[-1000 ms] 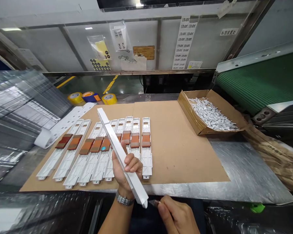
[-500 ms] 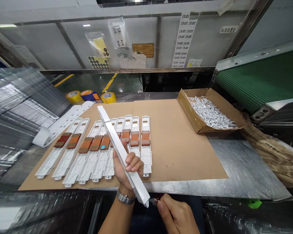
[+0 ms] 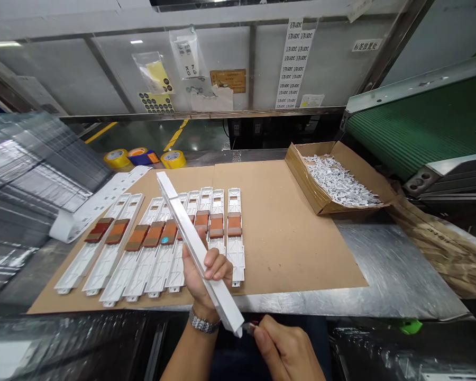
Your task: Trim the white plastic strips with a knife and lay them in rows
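Silver link wristwatch (image 3: 202,325) on left wrist (image 3: 199,312); bare forearm (image 3: 184,357); dark clothing (image 3: 238,354).

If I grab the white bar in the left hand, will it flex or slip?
The white bar looks fairly stiff: it stays straight, held only in the left hand. It is probably light for its length, given that one-handed grip. Its smooth faces may slip a little, but its squared edges should stop it rolling.
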The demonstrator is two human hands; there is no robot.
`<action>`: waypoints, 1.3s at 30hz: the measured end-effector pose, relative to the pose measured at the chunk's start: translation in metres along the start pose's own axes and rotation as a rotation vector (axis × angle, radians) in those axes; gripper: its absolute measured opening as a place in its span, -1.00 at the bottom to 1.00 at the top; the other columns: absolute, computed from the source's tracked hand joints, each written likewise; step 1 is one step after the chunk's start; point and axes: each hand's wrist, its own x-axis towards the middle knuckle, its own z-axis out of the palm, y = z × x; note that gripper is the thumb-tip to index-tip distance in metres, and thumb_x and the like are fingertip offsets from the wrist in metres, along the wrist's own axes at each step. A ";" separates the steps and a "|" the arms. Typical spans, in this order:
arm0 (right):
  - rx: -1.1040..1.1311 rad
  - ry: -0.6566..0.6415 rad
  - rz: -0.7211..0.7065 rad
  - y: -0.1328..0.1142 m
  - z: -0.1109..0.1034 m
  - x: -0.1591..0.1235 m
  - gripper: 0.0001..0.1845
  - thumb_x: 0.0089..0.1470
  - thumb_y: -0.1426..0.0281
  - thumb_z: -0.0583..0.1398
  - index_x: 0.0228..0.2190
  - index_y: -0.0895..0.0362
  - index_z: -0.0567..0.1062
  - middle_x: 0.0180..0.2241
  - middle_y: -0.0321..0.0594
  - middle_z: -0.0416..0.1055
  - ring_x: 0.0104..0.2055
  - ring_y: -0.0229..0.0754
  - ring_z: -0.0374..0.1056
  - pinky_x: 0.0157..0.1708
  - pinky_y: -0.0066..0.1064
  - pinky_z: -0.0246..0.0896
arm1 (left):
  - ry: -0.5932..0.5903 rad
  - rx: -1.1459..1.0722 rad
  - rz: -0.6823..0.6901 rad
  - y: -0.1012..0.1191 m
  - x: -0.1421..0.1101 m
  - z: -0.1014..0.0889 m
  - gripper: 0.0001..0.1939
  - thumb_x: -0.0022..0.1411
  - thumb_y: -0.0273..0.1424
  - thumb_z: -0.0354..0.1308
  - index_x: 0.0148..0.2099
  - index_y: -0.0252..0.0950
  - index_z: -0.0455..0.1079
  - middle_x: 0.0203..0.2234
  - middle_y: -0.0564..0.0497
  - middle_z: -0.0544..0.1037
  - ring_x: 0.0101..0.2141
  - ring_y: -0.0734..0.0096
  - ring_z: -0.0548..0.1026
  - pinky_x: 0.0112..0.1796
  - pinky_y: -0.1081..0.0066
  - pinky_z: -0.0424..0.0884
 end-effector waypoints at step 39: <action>-0.154 0.573 -0.183 0.014 0.000 0.002 -0.65 0.16 0.45 0.05 -0.01 0.15 0.37 -0.43 -0.17 0.42 -0.47 -0.22 0.39 -0.46 -0.47 0.32 | 0.500 0.962 0.288 -0.010 -0.024 0.014 -0.43 -0.12 -0.23 0.35 -0.19 -0.12 0.04 -0.30 0.13 0.39 -0.37 0.33 0.52 -0.41 0.36 0.50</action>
